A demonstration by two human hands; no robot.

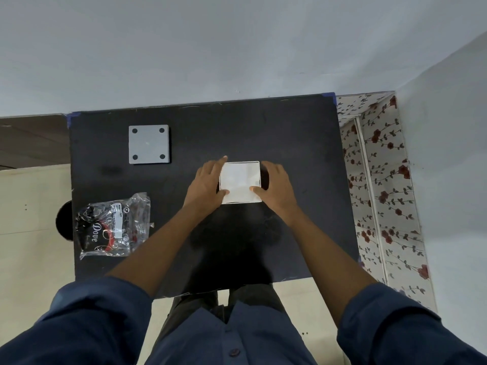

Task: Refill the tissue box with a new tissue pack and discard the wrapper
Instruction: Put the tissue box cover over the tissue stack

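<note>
A white square tissue stack (239,181) lies near the middle of the black table (290,133); a thin dark rim shows along its left and bottom edges, so it may sit inside a box. My left hand (208,185) grips its left side and my right hand (276,187) its right side, both thumbs pressing on its top. A crumpled clear plastic wrapper (113,225) with black and red "Dove" print lies flat at the table's front left. A grey square panel (149,144) with a black round pad at each corner lies at the back left.
The table stands against a pale wall. Flower-patterned covering (382,185) runs along its right side, and a light wooden surface (31,206) sits to its left. A round black object (64,219) peeks out at the left edge.
</note>
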